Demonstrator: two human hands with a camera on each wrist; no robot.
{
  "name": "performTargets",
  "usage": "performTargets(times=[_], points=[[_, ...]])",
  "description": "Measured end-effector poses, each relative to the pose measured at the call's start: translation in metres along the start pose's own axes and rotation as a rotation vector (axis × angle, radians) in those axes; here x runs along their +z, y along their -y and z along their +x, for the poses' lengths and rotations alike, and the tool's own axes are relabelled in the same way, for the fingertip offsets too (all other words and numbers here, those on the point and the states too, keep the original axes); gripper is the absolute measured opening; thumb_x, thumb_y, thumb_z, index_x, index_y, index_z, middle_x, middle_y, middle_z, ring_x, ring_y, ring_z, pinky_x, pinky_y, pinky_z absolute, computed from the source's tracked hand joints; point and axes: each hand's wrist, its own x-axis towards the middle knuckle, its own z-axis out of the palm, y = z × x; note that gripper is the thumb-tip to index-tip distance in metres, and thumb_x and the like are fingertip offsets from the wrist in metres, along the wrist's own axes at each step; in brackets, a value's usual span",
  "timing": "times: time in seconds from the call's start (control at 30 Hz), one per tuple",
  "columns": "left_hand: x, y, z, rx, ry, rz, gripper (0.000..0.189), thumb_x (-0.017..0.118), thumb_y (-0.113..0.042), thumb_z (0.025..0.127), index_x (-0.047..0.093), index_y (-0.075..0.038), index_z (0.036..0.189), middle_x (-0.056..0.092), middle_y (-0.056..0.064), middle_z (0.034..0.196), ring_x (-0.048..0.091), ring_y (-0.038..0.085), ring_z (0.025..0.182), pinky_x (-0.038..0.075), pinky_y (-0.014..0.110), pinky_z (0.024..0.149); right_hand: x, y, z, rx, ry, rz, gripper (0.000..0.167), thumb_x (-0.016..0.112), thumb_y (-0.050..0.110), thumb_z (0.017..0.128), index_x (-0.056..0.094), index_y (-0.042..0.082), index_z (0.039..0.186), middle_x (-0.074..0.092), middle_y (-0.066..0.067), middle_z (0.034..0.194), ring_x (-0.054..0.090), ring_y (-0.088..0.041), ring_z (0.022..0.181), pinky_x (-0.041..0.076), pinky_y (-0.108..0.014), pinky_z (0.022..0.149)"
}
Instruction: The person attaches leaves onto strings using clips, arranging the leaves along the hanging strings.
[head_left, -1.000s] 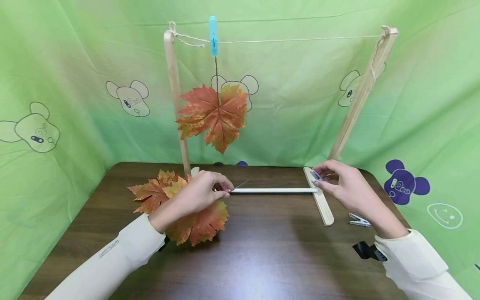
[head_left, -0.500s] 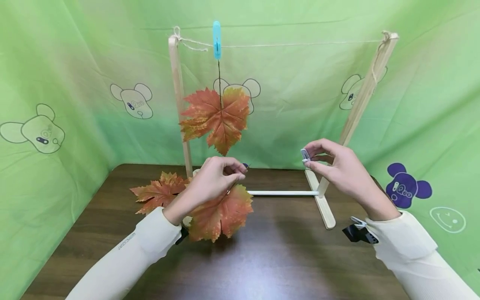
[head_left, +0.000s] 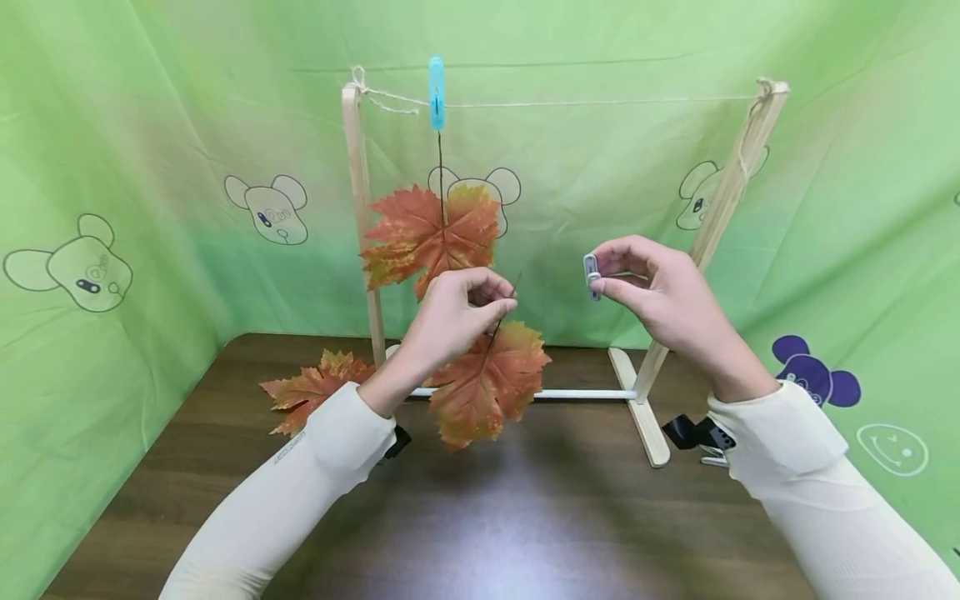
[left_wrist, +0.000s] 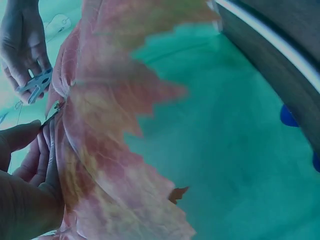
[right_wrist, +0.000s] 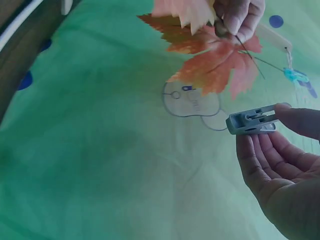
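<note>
My left hand [head_left: 465,312] pinches the thin dark stem of an orange-red artificial maple leaf [head_left: 487,383], which hangs below the fingers in front of the white rod. In the left wrist view this leaf [left_wrist: 110,130] fills much of the picture. My right hand [head_left: 660,283] holds a grey clothespin [head_left: 592,277] between thumb and fingers, below the string [head_left: 600,102]. The right wrist view shows the clothespin [right_wrist: 252,120] pinched at its handle end. Another maple leaf [head_left: 435,233] hangs from the string by a blue clothespin [head_left: 437,93], partly behind my left hand.
Two wooden posts [head_left: 360,200] carry the string, with a white rod [head_left: 585,395] joining them low down. The right post stands on a wooden foot [head_left: 648,433]. More maple leaf [head_left: 315,387] lies on the table at left. A clothespin [head_left: 712,458] lies partly behind the right wrist.
My left hand has lifted the leaf by its stem, up and to the right off the table. My right hand has raised the grey clothespin up and leftward from near the right foot.
</note>
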Motion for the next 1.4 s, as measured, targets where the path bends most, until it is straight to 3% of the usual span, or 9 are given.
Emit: performTargets(times=[0.23,0.53,0.87,1.2,1.4], points=[[-0.001,-0.009,0.015,0.015,-0.058,-0.061,0.005,0.076,-0.014,0.097,0.076,-0.010,0.100,0.075,0.005,0.090,0.067,0.016,0.067,0.058,0.028,0.066,-0.002,0.017,0.016,-0.024,-0.030,0.032,0.024,0.073,0.008,0.098,0.068,0.003,0.121,0.073,0.016,0.098,0.072,-0.001,0.095,0.054,-0.011,0.087],[0.001,-0.023,0.035,0.001,-0.104,-0.204,0.007,0.074,-0.012,0.098,0.075,-0.006,0.101,0.074,0.009,0.092,0.071,0.016,0.079,0.064,0.030,0.067,-0.004,0.032,0.042,-0.058,-0.076,0.127,0.020,0.074,0.005,0.097,0.070,0.006,0.117,0.076,0.012,0.099,0.072,-0.006,0.096,0.055,-0.016,0.086],[0.002,-0.030,0.055,0.038,-0.130,-0.258,0.009,0.072,-0.011,0.100,0.073,-0.003,0.104,0.073,0.014,0.097,0.070,0.017,0.083,0.065,0.031,0.066,-0.003,0.045,0.066,-0.082,-0.099,0.188,0.018,0.073,0.004,0.097,0.071,0.006,0.114,0.074,0.008,0.100,0.070,-0.009,0.098,0.055,-0.017,0.085],[-0.002,-0.034,0.064,0.030,-0.213,-0.316,0.009,0.073,-0.008,0.098,0.073,-0.001,0.104,0.070,0.009,0.094,0.073,0.017,0.081,0.065,0.032,0.066,-0.003,0.059,0.085,-0.126,-0.117,0.292,0.016,0.071,-0.001,0.096,0.070,0.006,0.110,0.072,0.004,0.101,0.068,-0.013,0.098,0.055,-0.019,0.088],[-0.002,-0.038,0.068,0.046,-0.227,-0.321,0.008,0.073,-0.007,0.098,0.073,-0.001,0.103,0.071,0.013,0.094,0.075,0.021,0.084,0.065,0.033,0.067,-0.003,0.065,0.092,-0.144,-0.121,0.354,0.014,0.070,-0.002,0.096,0.070,0.006,0.108,0.072,0.002,0.101,0.068,-0.015,0.098,0.055,-0.020,0.087]])
